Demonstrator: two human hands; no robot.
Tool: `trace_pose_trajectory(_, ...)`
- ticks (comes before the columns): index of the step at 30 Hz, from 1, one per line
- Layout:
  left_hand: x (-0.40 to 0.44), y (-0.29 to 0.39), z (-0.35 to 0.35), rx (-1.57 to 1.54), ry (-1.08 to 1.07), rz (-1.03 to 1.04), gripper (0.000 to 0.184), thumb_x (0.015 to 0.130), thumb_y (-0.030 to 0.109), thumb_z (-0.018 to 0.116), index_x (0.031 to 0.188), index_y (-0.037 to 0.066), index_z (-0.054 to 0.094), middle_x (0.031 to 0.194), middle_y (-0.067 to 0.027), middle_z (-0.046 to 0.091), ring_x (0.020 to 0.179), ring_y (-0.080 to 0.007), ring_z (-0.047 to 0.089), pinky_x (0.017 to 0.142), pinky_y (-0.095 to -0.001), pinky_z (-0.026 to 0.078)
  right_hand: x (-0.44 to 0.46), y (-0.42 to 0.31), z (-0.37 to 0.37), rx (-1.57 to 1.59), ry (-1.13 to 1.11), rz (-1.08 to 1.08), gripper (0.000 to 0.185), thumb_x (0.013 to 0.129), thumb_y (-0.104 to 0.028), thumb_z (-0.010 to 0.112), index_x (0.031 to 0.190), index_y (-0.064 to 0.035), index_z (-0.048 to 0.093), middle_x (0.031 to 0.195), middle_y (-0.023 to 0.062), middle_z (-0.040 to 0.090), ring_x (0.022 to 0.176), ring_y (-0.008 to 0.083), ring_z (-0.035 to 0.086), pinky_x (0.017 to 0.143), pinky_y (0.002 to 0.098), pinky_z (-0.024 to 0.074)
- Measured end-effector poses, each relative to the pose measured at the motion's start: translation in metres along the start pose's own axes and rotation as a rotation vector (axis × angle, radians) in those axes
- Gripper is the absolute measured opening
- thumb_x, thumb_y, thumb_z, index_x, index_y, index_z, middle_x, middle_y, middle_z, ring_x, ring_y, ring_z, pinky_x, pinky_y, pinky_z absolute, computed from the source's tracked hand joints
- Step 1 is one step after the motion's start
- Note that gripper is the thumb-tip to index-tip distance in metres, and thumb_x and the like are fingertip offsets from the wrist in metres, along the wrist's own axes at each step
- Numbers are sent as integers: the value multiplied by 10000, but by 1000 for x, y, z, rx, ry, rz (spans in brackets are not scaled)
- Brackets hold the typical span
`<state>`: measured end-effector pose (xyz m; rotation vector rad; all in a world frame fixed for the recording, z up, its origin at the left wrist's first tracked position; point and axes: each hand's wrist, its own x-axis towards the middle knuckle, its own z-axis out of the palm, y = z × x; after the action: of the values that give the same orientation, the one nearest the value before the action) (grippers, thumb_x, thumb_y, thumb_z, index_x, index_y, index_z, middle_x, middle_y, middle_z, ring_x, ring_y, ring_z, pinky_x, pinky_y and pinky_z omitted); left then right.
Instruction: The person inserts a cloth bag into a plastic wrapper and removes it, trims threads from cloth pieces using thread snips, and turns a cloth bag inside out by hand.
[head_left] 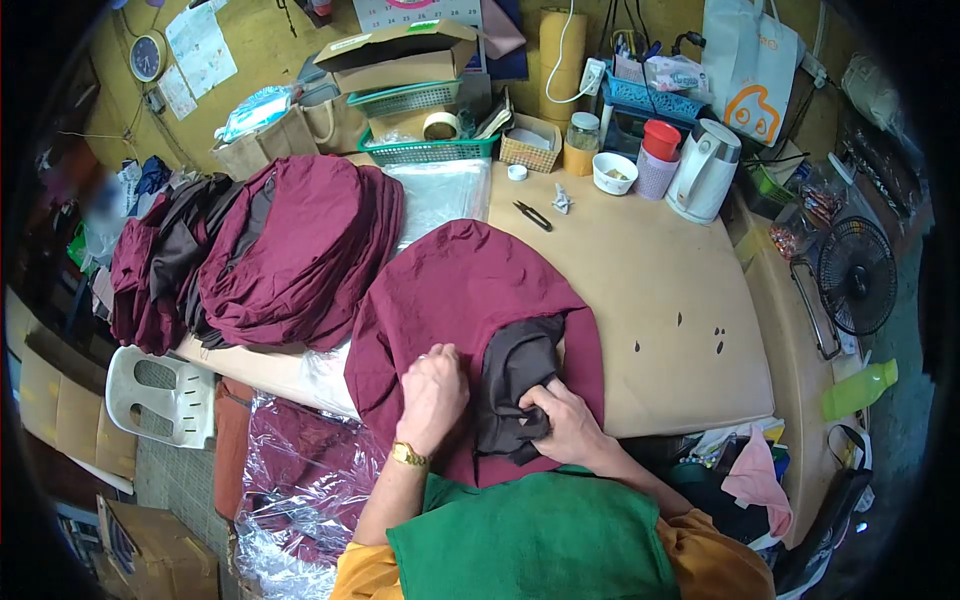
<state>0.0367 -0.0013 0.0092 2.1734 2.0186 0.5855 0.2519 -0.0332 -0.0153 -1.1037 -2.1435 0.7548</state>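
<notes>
A large rounded piece of maroon fabric, sewn like a bag, lies spread over the table's front edge in the head view. Its dark lining or pocket is folded out on the right side. My left hand, with a gold watch at the wrist, is closed in a fist over the maroon fabric; what its fingers hold is hidden. My right hand pinches the dark cloth between thumb and fingers, close to my lap. Black thread snips lie on the table beyond the fabric.
Stacked maroon bags stand at left beside clear plastic sheets. Along the back are green baskets, a glass jar, a white bowl and an electric kettle. A white plastic stool stands left, a fan right.
</notes>
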Motion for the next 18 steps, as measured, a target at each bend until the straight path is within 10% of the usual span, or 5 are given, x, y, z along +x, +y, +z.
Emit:
trace_pose_trajectory(8, 7, -2, 6, -374, -71, 256, 287, 789, 209, 718, 946, -19, 646, 912, -195, 657, 839, -391, 653, 735, -453, 530, 0, -19, 8, -45, 12, 103, 302, 805, -134, 721, 1079, -95, 600, 930, 182, 549, 812, 370, 601, 732, 440, 504)
trace_pose_trajectory(18, 10, 12, 18, -194, 72, 277, 145, 741, 35, 604, 873, -20, 628, 886, -209, 607, 828, -403, 621, 730, -463, 520, 5, -19, 3, 181, 28, 42, 392, 732, 19, 693, 1063, -53, 497, 981, 194, 527, 1006, 376, 577, 850, 437, 481)
